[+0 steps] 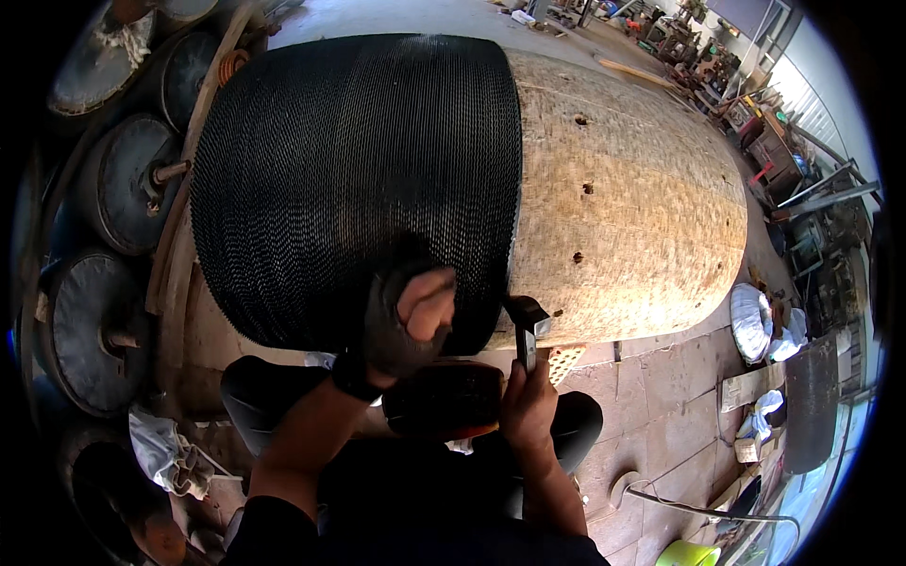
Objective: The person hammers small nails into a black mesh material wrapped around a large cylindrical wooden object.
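Observation:
A large barrel-shaped wooden drum (pixel 642 198) lies on its side before me. Rows of black, fine-toothed strip (pixel 359 170) cover its left part. My left hand (pixel 408 316), in a dark fingerless glove, is closed at the lower front of the black rows; what its fingers hold, if anything, is hidden. My right hand (pixel 528 401) is wrapped round the handle of a hammer (pixel 528 321) with a dark head and shiny metal neck. The hammer head stands upright beside the edge between black rows and bare wood. A dark rounded container (pixel 444 401) sits between my knees.
Several dark round rollers with shafts (pixel 118 344) are stacked at the left by a wooden beam (pixel 179 274). White sacks (pixel 751 321), a bent metal rod (pixel 708 511) and a yellow-green bucket (pixel 687 554) stand on the tiled floor at the right. Machinery parts lie beyond.

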`<state>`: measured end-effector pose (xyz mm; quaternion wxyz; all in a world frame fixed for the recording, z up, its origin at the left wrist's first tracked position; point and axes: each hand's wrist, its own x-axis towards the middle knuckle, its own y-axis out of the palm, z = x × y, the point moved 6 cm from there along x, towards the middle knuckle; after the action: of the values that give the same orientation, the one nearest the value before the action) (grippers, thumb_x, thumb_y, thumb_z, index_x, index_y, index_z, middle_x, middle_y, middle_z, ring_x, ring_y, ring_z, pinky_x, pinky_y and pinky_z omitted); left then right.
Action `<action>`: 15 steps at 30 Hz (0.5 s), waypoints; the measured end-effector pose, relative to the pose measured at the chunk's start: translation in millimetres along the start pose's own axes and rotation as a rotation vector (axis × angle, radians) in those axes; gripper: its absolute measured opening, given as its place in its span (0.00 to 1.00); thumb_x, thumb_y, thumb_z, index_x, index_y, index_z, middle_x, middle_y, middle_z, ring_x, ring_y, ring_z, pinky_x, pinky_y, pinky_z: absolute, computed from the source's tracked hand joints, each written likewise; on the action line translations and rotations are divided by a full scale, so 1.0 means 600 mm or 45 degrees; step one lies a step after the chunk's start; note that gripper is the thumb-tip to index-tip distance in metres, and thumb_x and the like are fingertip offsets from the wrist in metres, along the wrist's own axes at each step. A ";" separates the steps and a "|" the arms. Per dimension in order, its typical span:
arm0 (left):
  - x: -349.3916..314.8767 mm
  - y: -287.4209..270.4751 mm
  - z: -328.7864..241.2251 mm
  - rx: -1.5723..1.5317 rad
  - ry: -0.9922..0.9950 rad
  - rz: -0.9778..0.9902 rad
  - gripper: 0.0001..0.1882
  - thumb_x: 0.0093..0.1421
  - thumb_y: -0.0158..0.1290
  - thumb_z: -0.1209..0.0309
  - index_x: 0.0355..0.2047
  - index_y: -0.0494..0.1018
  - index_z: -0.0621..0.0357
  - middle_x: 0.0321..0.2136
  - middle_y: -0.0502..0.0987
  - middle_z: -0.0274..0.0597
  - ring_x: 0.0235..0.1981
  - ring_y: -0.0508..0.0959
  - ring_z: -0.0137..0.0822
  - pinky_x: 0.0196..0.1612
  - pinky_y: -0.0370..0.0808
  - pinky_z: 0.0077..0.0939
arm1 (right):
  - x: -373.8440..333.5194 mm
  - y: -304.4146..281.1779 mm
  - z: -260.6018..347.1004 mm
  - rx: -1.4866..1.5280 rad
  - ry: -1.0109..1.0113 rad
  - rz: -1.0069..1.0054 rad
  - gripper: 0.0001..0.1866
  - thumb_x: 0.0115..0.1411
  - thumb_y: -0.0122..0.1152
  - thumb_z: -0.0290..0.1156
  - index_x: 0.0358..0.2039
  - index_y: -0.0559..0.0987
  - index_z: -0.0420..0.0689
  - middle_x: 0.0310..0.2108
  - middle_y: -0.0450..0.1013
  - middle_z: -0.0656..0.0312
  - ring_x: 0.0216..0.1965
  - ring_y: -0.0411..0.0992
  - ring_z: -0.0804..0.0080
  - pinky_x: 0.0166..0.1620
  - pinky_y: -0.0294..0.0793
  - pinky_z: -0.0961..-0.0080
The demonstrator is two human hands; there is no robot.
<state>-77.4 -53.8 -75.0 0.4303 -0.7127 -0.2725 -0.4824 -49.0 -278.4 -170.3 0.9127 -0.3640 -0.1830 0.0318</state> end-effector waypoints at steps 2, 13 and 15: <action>0.033 0.008 0.033 0.128 0.095 0.004 0.18 0.55 0.60 0.79 0.47 0.76 0.56 0.44 0.79 0.43 0.39 0.80 0.43 0.42 0.78 0.42 | -0.013 -0.024 0.019 0.144 -0.130 -0.137 0.07 0.68 0.53 0.27 0.37 0.71 0.36 0.19 0.70 0.46 0.18 0.72 0.47 0.22 0.68 0.60; 0.061 0.014 0.046 0.264 0.161 -0.038 0.20 0.54 0.62 0.76 0.48 0.77 0.51 0.42 0.76 0.39 0.44 0.79 0.43 0.46 0.78 0.50 | -0.031 -0.018 0.020 0.240 -0.064 -0.086 0.09 0.70 0.51 0.29 0.34 0.70 0.37 0.20 0.71 0.49 0.19 0.73 0.54 0.23 0.68 0.61; 0.069 0.016 0.051 0.265 0.135 -0.004 0.19 0.53 0.63 0.76 0.47 0.76 0.51 0.42 0.76 0.40 0.44 0.79 0.43 0.46 0.78 0.50 | -0.035 -0.044 0.038 0.301 -0.183 -0.238 0.10 0.70 0.47 0.27 0.30 0.69 0.38 0.19 0.69 0.58 0.18 0.68 0.70 0.22 0.66 0.69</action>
<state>-39.8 -32.9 -45.4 0.5151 -0.6371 -0.2990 -0.4892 -78.7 -287.0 -144.0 0.9326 -0.2324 -0.2759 -0.0059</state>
